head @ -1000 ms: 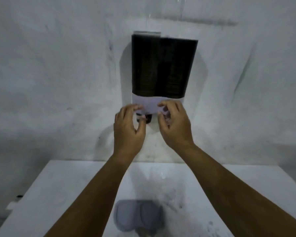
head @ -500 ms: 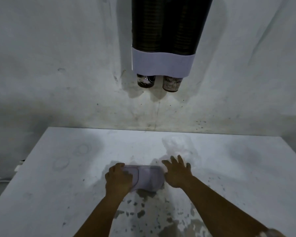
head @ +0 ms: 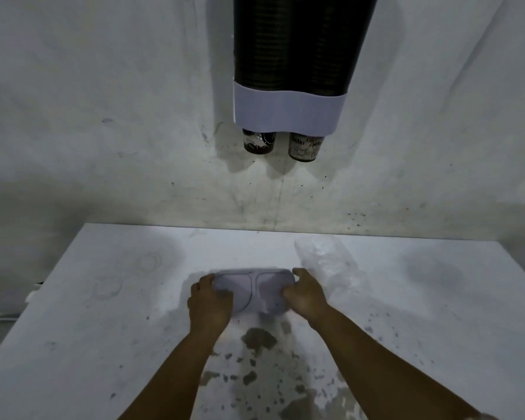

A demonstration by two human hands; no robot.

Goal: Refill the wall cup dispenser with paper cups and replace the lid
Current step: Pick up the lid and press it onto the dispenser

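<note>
Lid ends hidden under left hand and right hand, both grips clasping it.

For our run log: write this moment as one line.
stage: lid pickup | left hand, right hand: gripping lid on table | dispenser: cups showing

Two bare hands gripping a pale lilac oval plastic lid on a stained white table, left hand at one end, right hand at the other, dark twin-tube wall dispenser above, two printed paper cups poking from its white base.
</note>
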